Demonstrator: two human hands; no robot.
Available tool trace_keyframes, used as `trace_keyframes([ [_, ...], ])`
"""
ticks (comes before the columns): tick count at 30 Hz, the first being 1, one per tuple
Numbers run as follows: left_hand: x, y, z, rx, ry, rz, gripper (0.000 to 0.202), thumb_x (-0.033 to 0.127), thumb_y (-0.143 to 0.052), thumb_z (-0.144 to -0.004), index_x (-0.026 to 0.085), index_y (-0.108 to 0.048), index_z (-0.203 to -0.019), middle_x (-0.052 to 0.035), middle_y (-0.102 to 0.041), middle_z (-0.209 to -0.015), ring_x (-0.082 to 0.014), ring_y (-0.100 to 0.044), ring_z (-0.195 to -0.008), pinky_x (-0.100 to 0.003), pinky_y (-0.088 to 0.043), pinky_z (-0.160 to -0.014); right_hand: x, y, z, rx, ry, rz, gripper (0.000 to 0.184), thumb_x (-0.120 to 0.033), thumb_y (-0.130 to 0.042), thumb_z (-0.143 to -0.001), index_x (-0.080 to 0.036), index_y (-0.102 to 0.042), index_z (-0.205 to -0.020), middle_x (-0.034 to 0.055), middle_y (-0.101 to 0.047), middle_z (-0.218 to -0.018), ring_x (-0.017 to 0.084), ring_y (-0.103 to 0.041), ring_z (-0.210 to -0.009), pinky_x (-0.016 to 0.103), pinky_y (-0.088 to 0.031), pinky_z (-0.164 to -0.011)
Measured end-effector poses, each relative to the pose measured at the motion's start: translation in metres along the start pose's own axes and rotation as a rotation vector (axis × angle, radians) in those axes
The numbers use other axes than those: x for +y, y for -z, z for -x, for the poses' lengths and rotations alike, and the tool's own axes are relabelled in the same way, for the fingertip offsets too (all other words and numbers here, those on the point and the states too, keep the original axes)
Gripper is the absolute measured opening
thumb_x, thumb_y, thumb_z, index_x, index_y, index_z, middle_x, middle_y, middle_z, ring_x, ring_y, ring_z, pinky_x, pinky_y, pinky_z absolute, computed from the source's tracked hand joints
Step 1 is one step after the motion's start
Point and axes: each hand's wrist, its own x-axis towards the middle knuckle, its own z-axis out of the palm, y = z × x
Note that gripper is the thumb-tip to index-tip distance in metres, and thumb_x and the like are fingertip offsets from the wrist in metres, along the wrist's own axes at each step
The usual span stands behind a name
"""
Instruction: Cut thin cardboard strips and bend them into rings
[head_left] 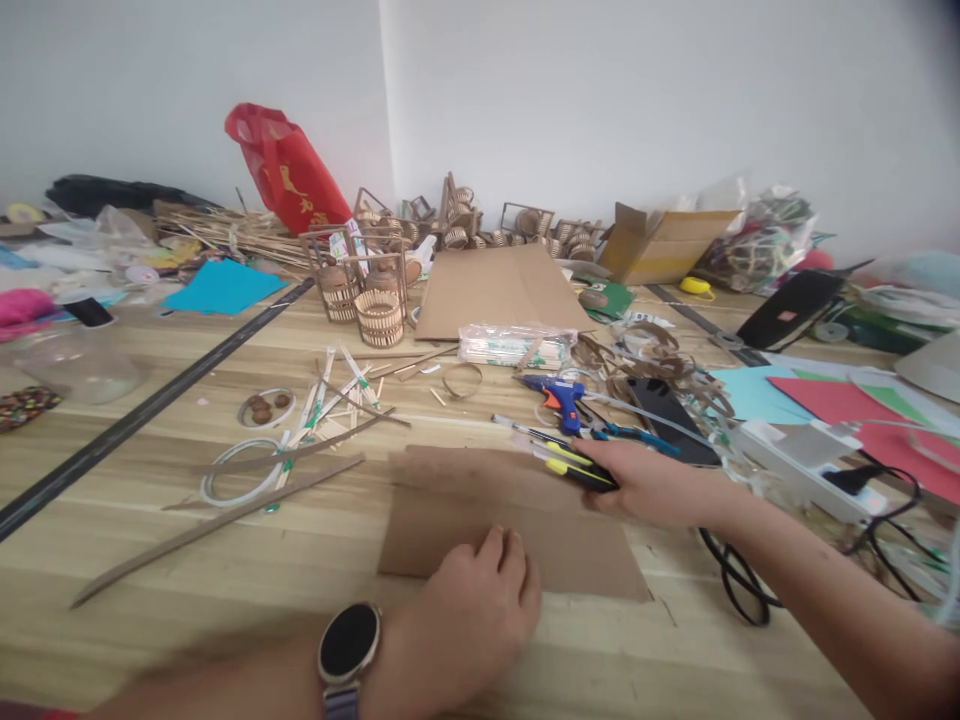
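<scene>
A brown cardboard sheet lies flat on the table in front of me. My left hand, with a watch on its wrist, rests on the sheet's near edge, fingers bent slightly and lying on the board; the thumb is hidden. Above the sheet's far right part, my right hand is closed around a black and yellow utility knife. A pen lies close beside the knife; whether my fingers also touch it I cannot tell. Just beyond sits a blue glue gun, near blue-handled pliers.
Left of the sheet are wooden strips, loose sticks and a white ring. Small bamboo baskets, a larger cardboard sheet and a red bag stand farther back. A phone and a power strip with cables occupy the right.
</scene>
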Motion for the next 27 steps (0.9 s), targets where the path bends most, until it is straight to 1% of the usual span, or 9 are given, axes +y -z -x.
trace_keyframes([
  [2, -0.003, 0.009, 0.0, 0.046, -0.033, 0.051, 0.023, 0.019, -0.052, -0.1, 0.01, -0.064, -0.117, -0.014, -0.071, -0.117, -0.0245, -0.067, -0.106, -0.031, -0.056, -0.071, -0.002, -0.007, 0.003, -0.035, 0.026, -0.058, 0.048, -0.021, -0.057, -0.072, -0.02, -0.066, -0.119, 0.0094, -0.074, -0.114, 0.028, -0.069, -0.1, 0.034, -0.053, -0.085],
  [4, -0.011, 0.016, 0.001, 0.119, -0.023, 0.048, 0.02, 0.02, -0.052, -0.101, 0.012, -0.066, -0.114, -0.0122, -0.071, -0.116, -0.0236, -0.065, -0.109, -0.037, -0.053, -0.091, -0.001, -0.014, 0.005, -0.057, 0.056, -0.125, 0.051, -0.02, -0.056, -0.073, -0.022, -0.064, -0.123, 0.008, -0.073, -0.115, 0.027, -0.069, -0.101, 0.034, -0.053, -0.086],
  [6, -0.025, 0.017, 0.002, 0.141, 0.051, 0.021, 0.024, 0.029, -0.058, -0.1, 0.013, -0.065, -0.116, -0.0143, -0.068, -0.124, -0.0271, -0.061, -0.119, -0.044, -0.046, -0.103, 0.0, -0.019, 0.009, -0.043, 0.064, -0.151, 0.049, -0.021, -0.056, -0.076, -0.022, -0.061, -0.124, 0.0095, -0.071, -0.119, 0.028, -0.067, -0.106, 0.037, -0.052, -0.091],
  [9, -0.048, 0.011, 0.009, -0.002, 0.212, 0.061, 0.058, 0.055, -0.071, -0.086, 0.019, -0.062, -0.13, -0.0193, -0.053, -0.144, -0.0397, -0.047, -0.135, -0.059, -0.038, -0.108, 0.002, -0.028, 0.02, 0.028, 0.114, -0.134, 0.036, -0.023, -0.058, -0.079, -0.021, -0.063, -0.114, 0.0129, -0.067, -0.124, 0.029, -0.063, -0.115, 0.042, -0.051, -0.097],
  [11, -0.06, 0.006, 0.016, -0.103, 0.259, 0.108, 0.064, 0.058, -0.072, -0.084, 0.023, -0.06, -0.135, -0.0202, -0.048, -0.149, -0.0426, -0.044, -0.137, -0.064, -0.035, -0.108, 0.002, -0.035, 0.03, 0.048, 0.172, -0.114, 0.027, -0.021, -0.059, -0.079, -0.021, -0.064, -0.106, 0.0145, -0.064, -0.13, 0.03, -0.058, -0.124, 0.044, -0.049, -0.102],
  [14, -0.067, 0.002, 0.027, -0.191, 0.273, 0.192, 0.064, 0.058, -0.068, -0.087, 0.024, -0.057, -0.139, -0.0202, -0.05, -0.148, -0.041, -0.049, -0.133, -0.058, -0.044, -0.103, 0.003, -0.047, 0.044, 0.031, 0.157, -0.051, 0.025, -0.02, -0.062, -0.079, -0.021, -0.064, -0.104, 0.0161, -0.058, -0.141, 0.033, -0.051, -0.134, 0.05, -0.046, -0.106],
  [17, -0.066, 0.001, 0.032, -0.207, 0.286, 0.233, 0.063, 0.058, -0.065, -0.09, 0.026, -0.054, -0.143, -0.018, -0.051, -0.149, -0.0393, -0.049, -0.134, -0.053, -0.048, -0.1, 0.002, -0.054, 0.052, 0.011, 0.103, -0.003, 0.026, -0.023, -0.066, -0.081, -0.021, -0.066, -0.107, 0.016, -0.054, -0.146, 0.036, -0.049, -0.136, 0.055, -0.044, -0.108],
  [23, -0.065, -0.001, 0.03, -0.225, 0.283, 0.204, 0.064, 0.061, -0.062, -0.09, 0.025, -0.055, -0.143, -0.0192, -0.05, -0.149, -0.0405, -0.049, -0.134, -0.054, -0.049, -0.099, -0.002, -0.053, 0.043, 0.025, 0.122, 0.03, 0.026, -0.016, -0.059, -0.082, -0.02, -0.064, -0.107, 0.0162, -0.056, -0.144, 0.033, -0.052, -0.133, 0.052, -0.048, -0.106],
  [27, -0.064, -0.004, 0.031, -0.195, 0.285, 0.179, 0.065, 0.063, -0.061, -0.09, 0.025, -0.055, -0.142, -0.0186, -0.052, -0.148, -0.0393, -0.05, -0.133, -0.052, -0.048, -0.1, -0.001, -0.056, 0.045, 0.014, 0.105, 0.056, 0.025, -0.021, -0.061, -0.085, -0.019, -0.065, -0.109, 0.0172, -0.053, -0.148, 0.034, -0.049, -0.136, 0.053, -0.046, -0.108],
])
